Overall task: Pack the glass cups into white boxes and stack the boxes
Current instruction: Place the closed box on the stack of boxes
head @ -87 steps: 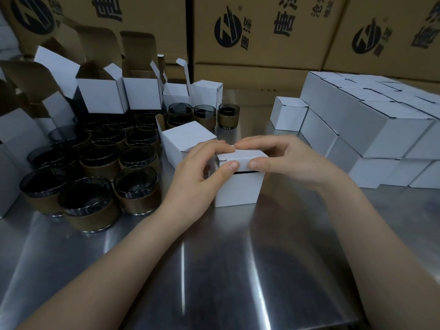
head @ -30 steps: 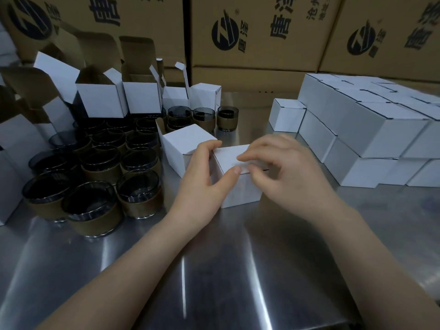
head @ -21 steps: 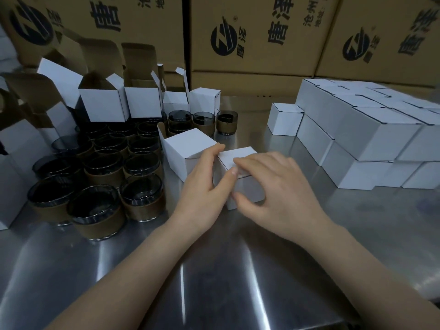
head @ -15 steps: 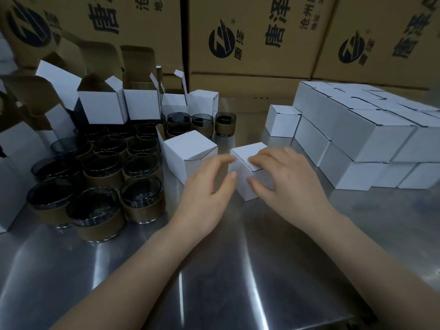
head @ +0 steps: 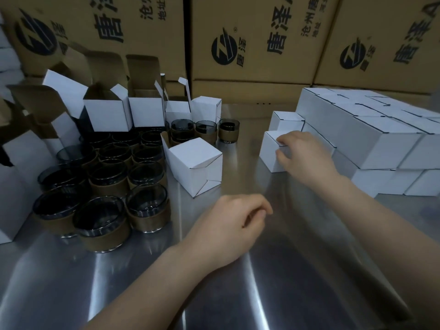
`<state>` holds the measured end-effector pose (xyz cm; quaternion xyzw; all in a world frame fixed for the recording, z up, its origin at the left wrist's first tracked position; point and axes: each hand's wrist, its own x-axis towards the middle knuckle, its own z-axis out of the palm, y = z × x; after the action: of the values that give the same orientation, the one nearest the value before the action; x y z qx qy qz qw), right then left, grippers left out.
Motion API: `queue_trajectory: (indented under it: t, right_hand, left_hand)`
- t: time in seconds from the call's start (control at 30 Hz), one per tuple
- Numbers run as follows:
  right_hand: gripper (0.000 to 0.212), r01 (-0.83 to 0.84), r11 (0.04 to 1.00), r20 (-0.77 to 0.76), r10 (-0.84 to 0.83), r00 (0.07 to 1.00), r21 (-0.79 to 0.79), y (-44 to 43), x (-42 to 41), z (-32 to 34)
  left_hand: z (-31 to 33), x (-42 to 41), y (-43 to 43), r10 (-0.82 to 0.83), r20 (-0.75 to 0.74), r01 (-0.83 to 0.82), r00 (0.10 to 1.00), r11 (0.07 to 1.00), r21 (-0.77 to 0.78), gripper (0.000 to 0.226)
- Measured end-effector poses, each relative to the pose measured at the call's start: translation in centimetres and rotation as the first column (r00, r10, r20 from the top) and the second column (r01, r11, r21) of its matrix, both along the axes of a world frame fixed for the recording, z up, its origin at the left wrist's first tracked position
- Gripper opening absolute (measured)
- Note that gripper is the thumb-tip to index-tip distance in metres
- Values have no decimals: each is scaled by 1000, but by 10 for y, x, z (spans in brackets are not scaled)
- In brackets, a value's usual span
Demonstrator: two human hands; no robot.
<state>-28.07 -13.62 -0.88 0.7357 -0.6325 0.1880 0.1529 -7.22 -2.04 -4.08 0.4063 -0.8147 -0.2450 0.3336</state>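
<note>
Your right hand (head: pixel 303 154) grips the closed box (head: pixel 269 151) beside the stack (head: pixel 381 139), toward the bench's (head: pixel 262 282) far right. Your left hand (head: pixel 228 225) is loosely curled and empty. The box is light card with fragile glass inside, so hold it by its sides.

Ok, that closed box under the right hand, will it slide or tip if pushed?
Likely slides: the box sits flat on the shiny steel table. Probably holds shape; its card walls look square. Tipping seems unlikely, as it looks about as wide as tall.
</note>
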Motion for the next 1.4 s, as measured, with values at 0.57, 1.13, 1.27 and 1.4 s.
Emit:
queue_trajectory:
  t: [0.57,1.13,1.27,1.4]
  right_hand:
    - [28,194,980,-84,-190,978,42,-54,-9,2]
    - [44,245,952,-83,-234,969,181,-61,-4,8]
    - [45,-77,995,297,54,953,68,-44,37,15]
    - [37,-446,890,668,276,691,94,-13,97,31]
  left_hand:
    - [1,-2,3,-74,140,79,987,996,-29,16]
    - [5,-2,9,-76,177,91,981,993,-75,17]
    - [6,-1,9,-75,166,87,983,994,-72,17]
    - [7,0,9,-69,139,84,988,991,-105,18]
